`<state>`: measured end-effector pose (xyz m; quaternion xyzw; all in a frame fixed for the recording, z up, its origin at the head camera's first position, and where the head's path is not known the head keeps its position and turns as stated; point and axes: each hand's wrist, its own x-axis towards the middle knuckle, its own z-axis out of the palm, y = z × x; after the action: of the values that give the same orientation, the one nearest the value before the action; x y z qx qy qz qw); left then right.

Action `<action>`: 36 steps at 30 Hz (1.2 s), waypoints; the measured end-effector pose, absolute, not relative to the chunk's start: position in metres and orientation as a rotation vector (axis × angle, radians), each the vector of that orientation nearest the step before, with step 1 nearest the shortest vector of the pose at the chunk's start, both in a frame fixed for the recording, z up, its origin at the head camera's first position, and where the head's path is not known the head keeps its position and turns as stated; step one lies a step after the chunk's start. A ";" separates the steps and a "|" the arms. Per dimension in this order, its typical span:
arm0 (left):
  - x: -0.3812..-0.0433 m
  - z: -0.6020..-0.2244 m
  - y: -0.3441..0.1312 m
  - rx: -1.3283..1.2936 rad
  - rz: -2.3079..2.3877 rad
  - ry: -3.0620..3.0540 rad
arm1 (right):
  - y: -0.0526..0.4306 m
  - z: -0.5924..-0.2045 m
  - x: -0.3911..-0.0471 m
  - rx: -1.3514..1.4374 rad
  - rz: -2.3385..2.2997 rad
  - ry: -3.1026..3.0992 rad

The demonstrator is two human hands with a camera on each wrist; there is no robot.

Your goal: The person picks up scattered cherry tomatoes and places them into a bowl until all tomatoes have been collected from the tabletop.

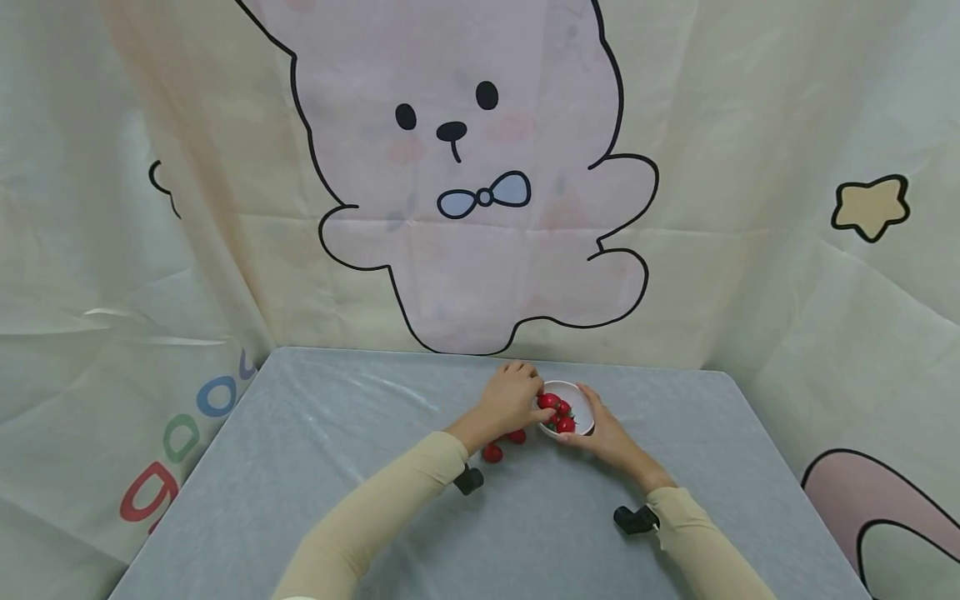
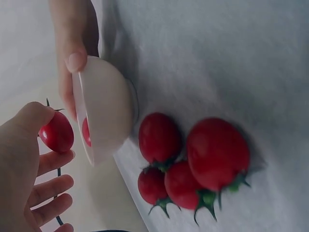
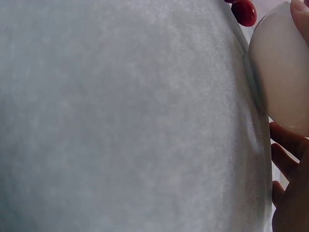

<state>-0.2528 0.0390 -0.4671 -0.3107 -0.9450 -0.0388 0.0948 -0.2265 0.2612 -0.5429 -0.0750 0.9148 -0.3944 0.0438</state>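
My left hand [image 1: 508,400] pinches a small red tomato [image 2: 57,133] with a green stem between thumb and forefinger, beside the bowl's rim. The other left fingers are spread below it. A white bowl [image 1: 582,408] stands upright on the table, and my right hand [image 1: 613,440] holds it from the right, thumb at the rim. Several tomatoes [image 1: 565,425] lie inside the bowl; the left wrist view shows only a red sliver of them over the rim. Just left of the bowl, several loose tomatoes [image 2: 218,153] lie close together on the table, partly hidden by my left arm in the head view.
A grey cloth [image 1: 420,533] covers the table, whose far edge runs close behind the bowl. Printed curtains [image 1: 480,275] hang behind and at both sides. Black wrist camera mounts [image 1: 636,520] stick out from under both sleeves.
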 end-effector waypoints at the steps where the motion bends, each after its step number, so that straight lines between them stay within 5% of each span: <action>1: -0.253 -0.468 0.041 -0.919 -0.108 -2.802 | 0.261 -0.543 -0.227 -0.228 -1.202 2.796; 36: -0.255 -0.474 0.060 -0.893 -0.130 -2.823 | 0.261 -0.544 -0.225 -0.208 -1.207 2.772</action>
<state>-0.2552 0.0604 -0.4745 -0.3001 -0.9487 -0.0436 0.0891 -0.2253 0.2610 -0.5438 -0.0687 0.9133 -0.3976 0.0555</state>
